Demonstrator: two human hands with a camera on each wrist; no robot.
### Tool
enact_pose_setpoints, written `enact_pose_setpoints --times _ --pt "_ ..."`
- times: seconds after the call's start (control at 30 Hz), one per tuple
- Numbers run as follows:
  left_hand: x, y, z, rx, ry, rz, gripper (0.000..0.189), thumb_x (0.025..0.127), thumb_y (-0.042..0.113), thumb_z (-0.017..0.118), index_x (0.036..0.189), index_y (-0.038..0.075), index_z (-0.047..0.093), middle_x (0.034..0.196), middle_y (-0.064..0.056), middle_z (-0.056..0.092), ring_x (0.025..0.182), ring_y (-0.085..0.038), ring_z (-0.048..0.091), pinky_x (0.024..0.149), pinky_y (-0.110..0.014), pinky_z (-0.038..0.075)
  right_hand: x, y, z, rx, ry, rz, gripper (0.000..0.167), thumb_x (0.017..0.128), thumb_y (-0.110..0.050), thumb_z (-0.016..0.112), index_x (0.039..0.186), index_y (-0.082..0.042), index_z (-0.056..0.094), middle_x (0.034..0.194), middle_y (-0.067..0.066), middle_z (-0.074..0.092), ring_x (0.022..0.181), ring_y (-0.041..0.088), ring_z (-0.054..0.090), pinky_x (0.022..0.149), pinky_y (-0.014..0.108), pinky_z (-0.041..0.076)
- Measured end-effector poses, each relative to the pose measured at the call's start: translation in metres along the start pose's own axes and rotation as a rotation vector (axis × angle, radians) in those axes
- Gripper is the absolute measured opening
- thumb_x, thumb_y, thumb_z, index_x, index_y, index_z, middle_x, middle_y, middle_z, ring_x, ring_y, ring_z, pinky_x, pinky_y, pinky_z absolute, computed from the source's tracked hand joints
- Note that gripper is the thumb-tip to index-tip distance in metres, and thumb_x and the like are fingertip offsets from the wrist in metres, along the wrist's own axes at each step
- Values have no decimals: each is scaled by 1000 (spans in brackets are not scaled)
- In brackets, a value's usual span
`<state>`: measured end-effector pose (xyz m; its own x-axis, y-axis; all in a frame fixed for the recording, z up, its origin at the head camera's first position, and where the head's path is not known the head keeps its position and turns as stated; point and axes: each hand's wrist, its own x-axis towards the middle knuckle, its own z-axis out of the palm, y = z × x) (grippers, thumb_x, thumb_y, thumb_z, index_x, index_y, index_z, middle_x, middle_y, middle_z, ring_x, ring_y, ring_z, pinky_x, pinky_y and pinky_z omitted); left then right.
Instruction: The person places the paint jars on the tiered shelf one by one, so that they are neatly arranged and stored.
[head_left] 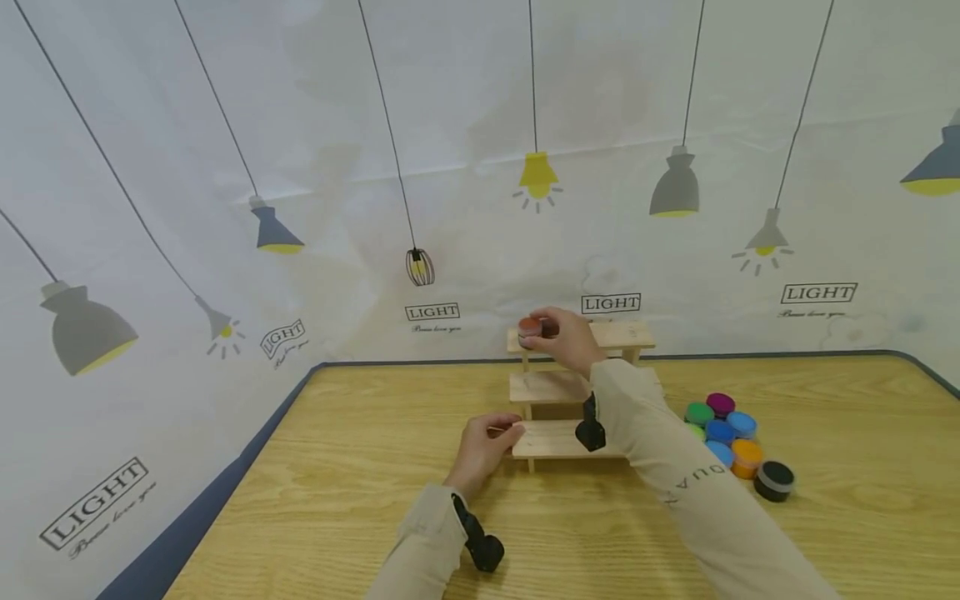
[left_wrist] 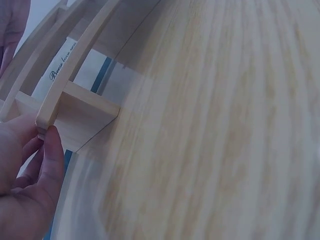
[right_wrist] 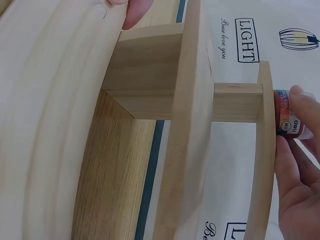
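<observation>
A three-tier wooden stand [head_left: 551, 387] stands on the table against the wall. My right hand [head_left: 568, 337] pinches a small paint jar [head_left: 529, 327] with a reddish lid at the left end of the top tier. In the right wrist view the labelled paint jar [right_wrist: 289, 114] meets the top board, between thumb and fingers of the right hand [right_wrist: 300, 185]. My left hand [head_left: 483, 446] pinches the left end of the lowest board. The left wrist view shows thumb and fingertips of the left hand [left_wrist: 35, 175] on that board's corner [left_wrist: 46, 117].
Right of the stand, several paint jars sit close together, among them a green jar [head_left: 700, 413], a purple jar [head_left: 721, 405], an orange jar [head_left: 747, 458] and a black jar [head_left: 774, 481]. The wooden table [head_left: 360, 467] ends at a wall sheet [head_left: 480, 208] printed with lamps.
</observation>
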<state>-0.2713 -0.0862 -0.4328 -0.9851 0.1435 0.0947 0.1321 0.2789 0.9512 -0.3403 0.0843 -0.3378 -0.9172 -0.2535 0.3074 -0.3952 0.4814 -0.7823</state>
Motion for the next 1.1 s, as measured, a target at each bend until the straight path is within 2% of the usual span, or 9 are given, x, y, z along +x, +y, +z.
enact_pose_setpoints --times 0.33,0.53,0.73,1.0,1.1 --pt "2 1 2 -2 1 -15 22 84 16 62 98 0 66 85 -6 59 69 -12 55 61 -27 51 -1 -1 -1 26 48 8 48 80 -18 67 121 0 50 101 16 61 92 25 57 76 38 47" --pt "1 1 3 2 6 -10 21 84 15 62 98 0 66 84 -5 59 68 -12 55 60 -27 51 -5 1 -5 61 27 29 56 80 -20 67 127 -2 45 111 17 56 102 27 53 83 39 45" --pt "0 2 2 -6 9 -24 20 84 15 62 98 1 67 86 -6 59 70 -12 55 61 -28 51 -10 -2 -11 82 -5 35 54 82 -18 65 127 -1 43 116 20 51 105 32 50 84 42 44" --pt "0 1 -1 -8 -14 -11 23 84 16 62 101 0 65 88 -7 59 70 -13 55 61 -28 51 -14 -7 -25 8 3 2 46 84 -20 62 124 -5 47 116 17 53 103 30 52 81 41 46" --pt "-7 13 -2 -5 -18 -14 23 85 12 60 102 -3 64 89 -12 59 71 -16 55 63 -31 51 -19 -12 -36 -12 4 -16 42 85 -19 61 123 -6 49 115 16 53 101 28 53 79 41 47"
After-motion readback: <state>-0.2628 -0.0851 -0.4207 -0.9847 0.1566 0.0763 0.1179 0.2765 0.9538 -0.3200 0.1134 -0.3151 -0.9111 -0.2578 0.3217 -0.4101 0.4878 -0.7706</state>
